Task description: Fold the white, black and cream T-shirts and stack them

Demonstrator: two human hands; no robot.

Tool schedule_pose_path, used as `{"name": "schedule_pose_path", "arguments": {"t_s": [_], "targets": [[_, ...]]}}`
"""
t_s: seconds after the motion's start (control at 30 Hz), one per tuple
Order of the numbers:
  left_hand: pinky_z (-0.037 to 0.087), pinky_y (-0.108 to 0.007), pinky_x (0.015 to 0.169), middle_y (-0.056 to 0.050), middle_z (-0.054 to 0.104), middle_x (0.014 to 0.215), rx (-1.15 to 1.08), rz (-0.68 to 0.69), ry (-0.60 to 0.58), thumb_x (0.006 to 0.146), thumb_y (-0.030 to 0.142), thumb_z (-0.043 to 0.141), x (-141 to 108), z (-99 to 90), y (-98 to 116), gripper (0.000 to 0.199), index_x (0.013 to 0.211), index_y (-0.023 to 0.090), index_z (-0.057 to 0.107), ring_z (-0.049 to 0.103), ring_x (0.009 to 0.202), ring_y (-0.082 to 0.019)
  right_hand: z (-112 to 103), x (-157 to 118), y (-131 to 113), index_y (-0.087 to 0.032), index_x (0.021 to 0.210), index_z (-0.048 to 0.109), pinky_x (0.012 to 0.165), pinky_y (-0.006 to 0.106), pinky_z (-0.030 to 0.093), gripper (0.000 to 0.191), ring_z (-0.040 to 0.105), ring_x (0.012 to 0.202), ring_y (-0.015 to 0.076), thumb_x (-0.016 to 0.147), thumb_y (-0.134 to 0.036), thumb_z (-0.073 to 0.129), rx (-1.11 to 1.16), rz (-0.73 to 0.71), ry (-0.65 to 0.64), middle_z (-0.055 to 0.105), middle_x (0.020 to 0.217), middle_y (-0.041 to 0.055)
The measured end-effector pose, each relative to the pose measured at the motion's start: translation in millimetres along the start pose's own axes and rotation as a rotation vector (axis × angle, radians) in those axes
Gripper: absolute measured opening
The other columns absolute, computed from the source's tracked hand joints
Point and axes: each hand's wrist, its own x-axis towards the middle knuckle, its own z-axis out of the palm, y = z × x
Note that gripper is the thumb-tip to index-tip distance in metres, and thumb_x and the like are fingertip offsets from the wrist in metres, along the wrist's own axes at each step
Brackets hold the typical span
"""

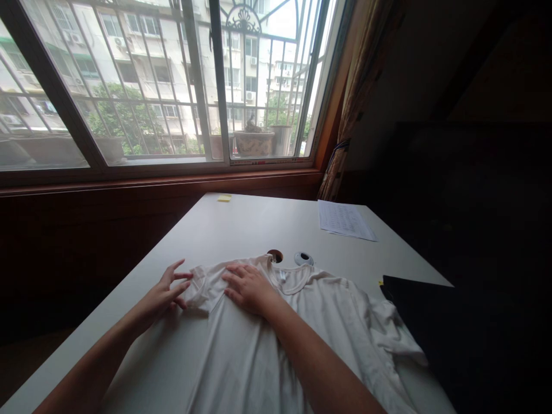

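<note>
A white T-shirt [328,322] lies spread on the white table, its collar toward the window and its body running to the lower edge of the view. My right hand [248,289] rests flat on the shirt's left shoulder area with the fingers stretched out. At the cuff of the left sleeve is my left hand [171,287], its fingers apart and the fingertips beside the fabric; whether they touch it I cannot tell. The sleeve on the right side lies crumpled. My right forearm covers part of the shirt's front.
The white table [185,236] has a cable hole [275,256] and a round grommet cover [304,259] just beyond the collar. Printed papers [346,219] lie at the far right, a yellow sticky note [224,198] at the far left. Dark folded cloth [414,322] lies along the right edge. A barred window stands behind.
</note>
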Motion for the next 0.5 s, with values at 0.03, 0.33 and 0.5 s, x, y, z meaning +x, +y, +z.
{"name": "schedule_pose_path", "arguments": {"t_s": [0.03, 0.33, 0.5], "targets": [[0.045, -0.024, 0.051, -0.016, 0.048, 0.148, 0.0, 0.005, 0.012, 0.089, 0.06, 0.066, 1, -0.2, -1, 0.082, 0.154, 0.037, 0.021, 0.065, 0.058, -0.01, 0, 0, 0, -0.029, 0.138, 0.058, 0.119, 0.047, 0.031, 0.043, 0.045, 0.14, 0.0253, 0.102, -0.05, 0.05, -0.001, 0.002, -0.001, 0.053, 0.151, 0.0063], [0.042, -0.022, 0.049, -0.016, 0.054, 0.142, -0.173, 0.005, -0.028, 0.088, 0.049, 0.073, 3, 8.0, 0, 0.076, 0.15, 0.033, 0.031, 0.058, 0.056, -0.006, 1, 0, 0, -0.029, 0.139, 0.058, 0.119, 0.047, 0.032, 0.043, 0.045, 0.139, 0.0251, 0.102, -0.05, 0.05, -0.007, -0.005, 0.008, 0.052, 0.151, 0.0061], [0.04, -0.021, 0.047, -0.016, 0.046, 0.152, -0.192, 0.073, -0.05, 0.087, 0.049, 0.074, 4, 11.8, 3, 0.077, 0.15, 0.036, 0.032, 0.061, 0.057, -0.006, 1, 0, -1, -0.029, 0.138, 0.058, 0.119, 0.047, 0.032, 0.043, 0.045, 0.139, 0.0253, 0.102, -0.049, 0.05, -0.004, -0.006, 0.014, 0.053, 0.151, 0.0062]]}}
